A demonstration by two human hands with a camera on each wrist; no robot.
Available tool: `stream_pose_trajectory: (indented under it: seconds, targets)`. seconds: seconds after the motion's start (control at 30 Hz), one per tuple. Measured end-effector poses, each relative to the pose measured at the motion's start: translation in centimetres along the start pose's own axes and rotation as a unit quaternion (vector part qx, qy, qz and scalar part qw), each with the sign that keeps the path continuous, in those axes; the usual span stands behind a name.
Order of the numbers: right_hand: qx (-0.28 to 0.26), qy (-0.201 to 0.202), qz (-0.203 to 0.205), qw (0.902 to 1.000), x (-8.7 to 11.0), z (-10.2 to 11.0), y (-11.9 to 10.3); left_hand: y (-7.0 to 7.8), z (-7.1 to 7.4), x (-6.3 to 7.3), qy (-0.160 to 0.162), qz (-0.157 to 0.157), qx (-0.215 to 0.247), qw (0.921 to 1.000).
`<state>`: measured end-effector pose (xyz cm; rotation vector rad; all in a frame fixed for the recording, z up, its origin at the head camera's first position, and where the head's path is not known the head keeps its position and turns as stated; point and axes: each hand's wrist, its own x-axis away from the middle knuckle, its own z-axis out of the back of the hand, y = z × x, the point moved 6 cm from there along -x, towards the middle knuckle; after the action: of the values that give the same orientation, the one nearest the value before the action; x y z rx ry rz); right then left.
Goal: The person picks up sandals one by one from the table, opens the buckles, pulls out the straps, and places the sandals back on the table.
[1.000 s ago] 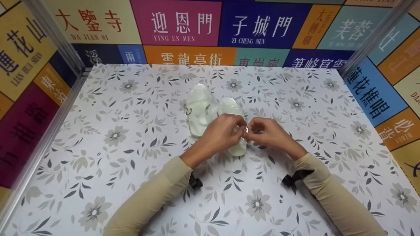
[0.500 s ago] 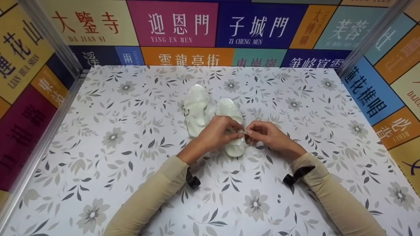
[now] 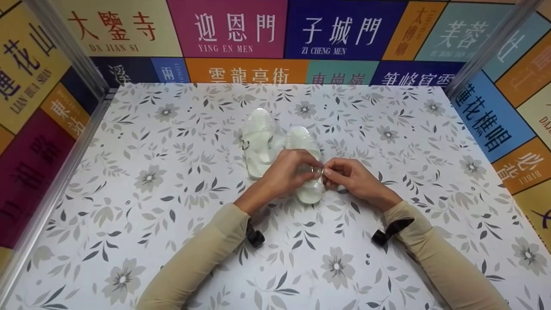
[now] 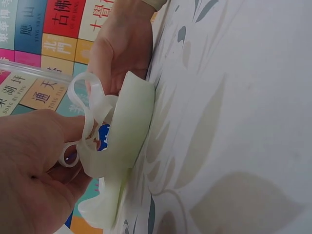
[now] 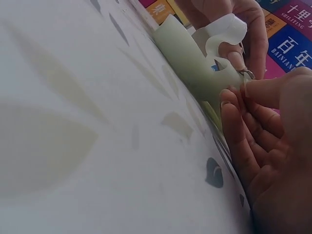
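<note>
A pair of pale green, translucent sandals lies on the table. Over the right sandal (image 3: 300, 138) both hands meet at its outer side. My left hand (image 3: 285, 171) pinches the sandal's ankle strap between thumb and forefinger. My right hand (image 3: 356, 179) pinches the strap at the small metal buckle (image 5: 247, 73), its fingertips almost touching the left ones. In the left wrist view the strap (image 4: 92, 100) rises in a loop above the sandal's heel. Fingers hide part of the buckle, so whether the strap end is through it I cannot tell.
To the left lies the other sandal (image 3: 259, 122), with a metal buckle (image 3: 245, 144) at its side. A white cloth with grey flowers covers the table (image 3: 129, 206). Panels with coloured lettering (image 3: 234, 30) stand behind and at both sides.
Both hands stay at the right sandal's buckle, with small shifts of the fingertips. The buckle has turned slightly between them. The sandals have stayed in place.
</note>
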<state>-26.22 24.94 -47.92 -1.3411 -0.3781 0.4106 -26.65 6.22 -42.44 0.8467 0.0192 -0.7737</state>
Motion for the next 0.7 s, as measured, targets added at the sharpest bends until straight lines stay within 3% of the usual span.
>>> stream_pose_trajectory:
  seconds: [0.43, 0.7]
  targets:
    - [-0.018, 0.014, 0.012, 0.9997, 0.03, 0.38, 0.21, 0.16, -0.25, -0.04, -0.002, -0.006, 0.004, 1.0]
    - [-0.029, 0.005, -0.014, 0.9995, 0.16, 0.6, 0.09, 0.06, -0.44, -0.08, -0.007, 0.003, 0.005, 1.0]
